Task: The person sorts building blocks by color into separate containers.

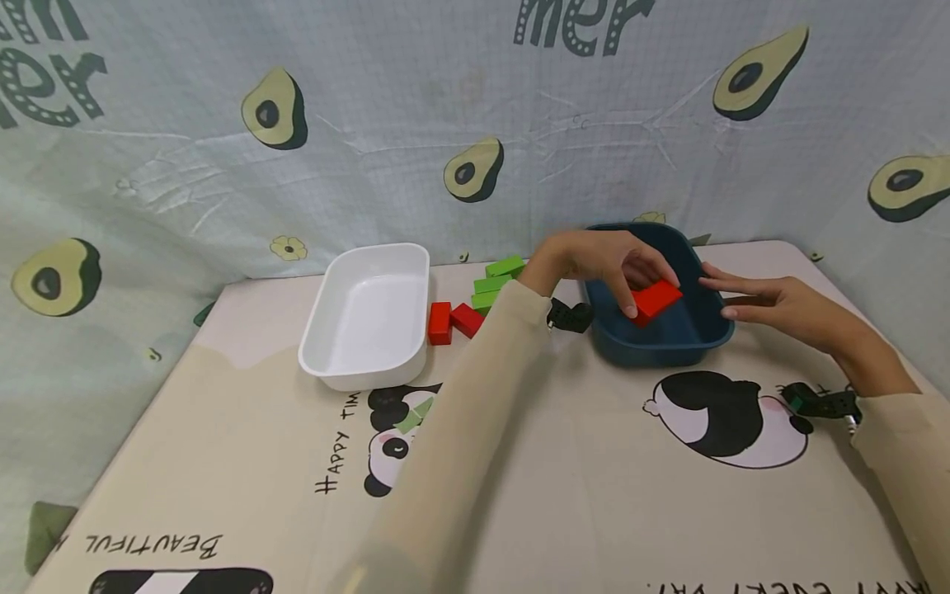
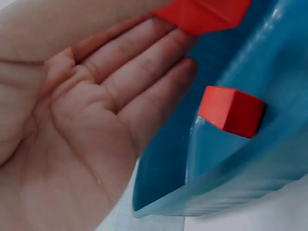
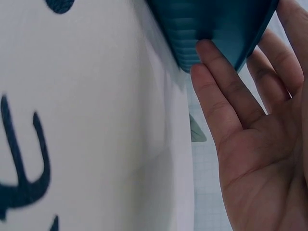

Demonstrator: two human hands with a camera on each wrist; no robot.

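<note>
head view: two bare hands work at a dark blue bin [image 1: 646,355], smooth inside, round-cornered, with a ribbed outer wall showing in the right wrist view.
left hand [image 1: 612,257]: reaches over the bin, partly closed, thumb and fingertips pinching a single block.
held red block [image 1: 656,302]: flat-faced, crisp-edged, tilted, over the blue bin's interior.
right hand [image 1: 790,305]: fingers extended and slightly spread, touching the bin's right outer side, its grasp empty.
second red block [image 2: 232,110]: lies inside the blue bin, sharp-cornered, smooth.
white bin [image 1: 364,313]: glossy, a rounded rectangle, well apart to the left.
loose red blocks [image 1: 439,322]: two solid oblongs just beside the white bin, one straight, one askew.
green blocks [image 1: 491,284]: bright, slim oblongs near the loose red pair, partly behind the left sleeve [image 1: 475,412] of plain cream cloth.
tablecloth [image 1: 245,445]: pale beige, printed with cartoon figures and black lettering.
backdrop [image 1: 371,99]: thin, creased sheeting, finely gridded, printed with avocados.
</note>
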